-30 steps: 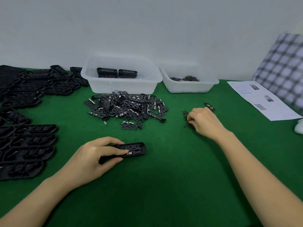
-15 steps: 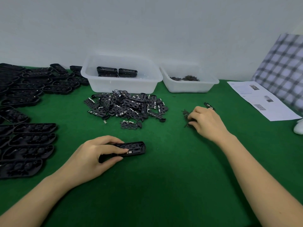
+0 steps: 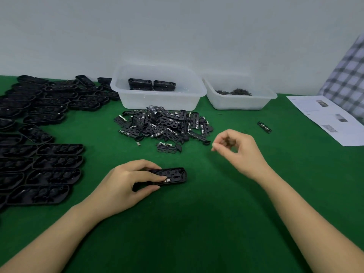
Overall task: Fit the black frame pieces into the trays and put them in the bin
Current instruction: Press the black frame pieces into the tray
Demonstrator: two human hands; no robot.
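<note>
Black tray, half hidden under the left hand, lay on the green surface, fingers gripping it; right hand blurred, fingers pinching something unclear.

Bare forearms, no sleeves; hands ungloved.

Along the left edge of the green table rows of black trays cover the cloth, and at the far edge the bin and a smaller tub stand side by side, with the pile of frame pieces heaped just in front of the bin. Bare cloth runs between the pile and the near edge, broken only by the left hand on one tray and the raised right hand. Toward the far right corner lie one loose piece and a paper sheet, with open cloth between them
</note>
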